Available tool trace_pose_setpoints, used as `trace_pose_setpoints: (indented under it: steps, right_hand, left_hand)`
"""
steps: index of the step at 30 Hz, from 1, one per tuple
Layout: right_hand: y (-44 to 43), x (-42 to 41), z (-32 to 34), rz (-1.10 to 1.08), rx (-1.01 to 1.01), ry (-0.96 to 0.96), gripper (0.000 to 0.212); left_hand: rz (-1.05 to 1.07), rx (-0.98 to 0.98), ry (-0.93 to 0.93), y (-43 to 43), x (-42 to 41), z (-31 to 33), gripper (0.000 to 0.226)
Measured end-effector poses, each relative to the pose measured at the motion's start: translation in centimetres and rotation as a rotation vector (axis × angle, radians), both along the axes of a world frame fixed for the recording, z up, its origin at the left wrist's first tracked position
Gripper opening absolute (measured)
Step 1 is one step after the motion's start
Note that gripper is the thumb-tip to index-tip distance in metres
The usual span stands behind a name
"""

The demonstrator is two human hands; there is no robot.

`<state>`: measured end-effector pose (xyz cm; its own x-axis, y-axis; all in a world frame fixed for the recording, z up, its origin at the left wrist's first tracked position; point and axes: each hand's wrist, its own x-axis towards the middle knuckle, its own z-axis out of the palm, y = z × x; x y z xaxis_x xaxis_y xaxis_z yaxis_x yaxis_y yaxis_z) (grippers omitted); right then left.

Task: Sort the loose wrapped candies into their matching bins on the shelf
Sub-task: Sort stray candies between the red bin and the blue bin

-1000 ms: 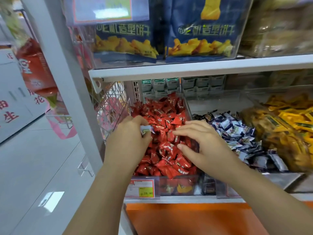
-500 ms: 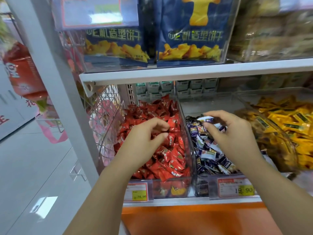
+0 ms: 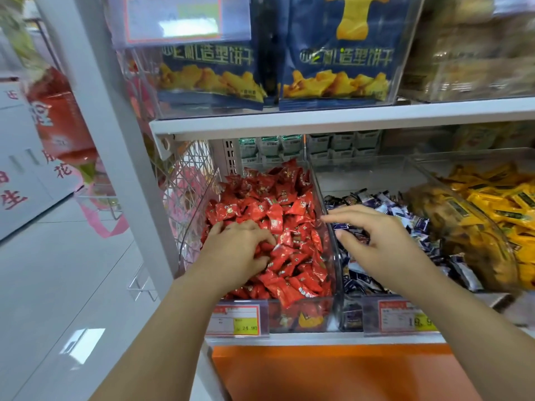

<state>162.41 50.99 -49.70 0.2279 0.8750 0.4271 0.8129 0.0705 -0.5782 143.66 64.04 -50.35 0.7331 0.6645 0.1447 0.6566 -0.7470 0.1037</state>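
Half a second ago the right hand (image 3: 379,238) pinched a blue-and-white candy above the middle bin. Now that hand is empty, its fingers straight and slightly spread, hovering low over the blue-and-white candies (image 3: 405,209) with the fingertips reaching toward the clear divider (image 3: 327,235) on its left. The left hand (image 3: 240,250) has sunk from a raised pinch down into the red candies (image 3: 278,204). Its fingers are curled and buried among the wrappers, so I cannot tell whether it grips one or only rakes through them.

Three clear bins sit side by side on the shelf (image 3: 318,338). The left bin (image 3: 301,316) is heaped with red candies, the middle bin (image 3: 351,316) holds the blue-and-white ones, and the right bin holds yellow candies (image 3: 498,204). Price tags (image 3: 236,319) hang on the bin fronts. Dark blue snack bags (image 3: 335,68) stand on the shelf above (they play no part in the sorting).

The empty right hand suggests the stray blue-and-white candy now lies in its matching bin, though it cannot be picked out from the others there. No wrong-coloured wrapper shows on top of the red heap. The left hand appears to be searching deeper for more strays, so this looks like the hunt between placements, with the right hand free to take whatever turns up.
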Motion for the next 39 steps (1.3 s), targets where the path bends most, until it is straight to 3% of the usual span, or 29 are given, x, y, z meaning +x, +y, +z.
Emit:
trace_pose_setpoints:
  steps: [6, 10, 13, 21, 27, 32, 39]
  right_hand:
    - [0.1, 0.0, -0.2, 0.001, 0.007, 0.004, 0.032]
    - [0.1, 0.0, -0.1, 0.002, 0.008, 0.013, 0.032]
    - [0.2, -0.1, -0.1, 0.006, 0.01, 0.009, 0.033]
    - [0.1, 0.1, -0.2, 0.023, 0.005, -0.002, 0.035]
    - [0.1, 0.1, -0.3, 0.03, -0.004, -0.007, 0.036]
    - [0.1, 0.0, -0.2, 0.025, -0.013, 0.0, 0.037]
    - [0.1, -0.2, -0.3, 0.018, -0.026, 0.033, 0.039]
  left_hand:
    - [0.139, 0.167, 0.026, 0.1, -0.9, 0.8, 0.026]
    - [0.031, 0.121, -0.05, -0.9, 0.1, 1.5, 0.024]
    - [-0.02, 0.035, 0.006, -1.1, 1.4, 1.1, 0.026]
    - [0.006, -0.084, 0.191, -0.3, 2.3, 1.1, 0.062]
    - [0.021, -0.041, 0.277, -0.6, 2.3, 1.3, 0.054]
    - [0.015, -0.211, 0.206, -0.9, 2.0, 1.3, 0.048]
    - [0.079, -0.173, -0.044, -1.0, 2.0, 0.5, 0.031]
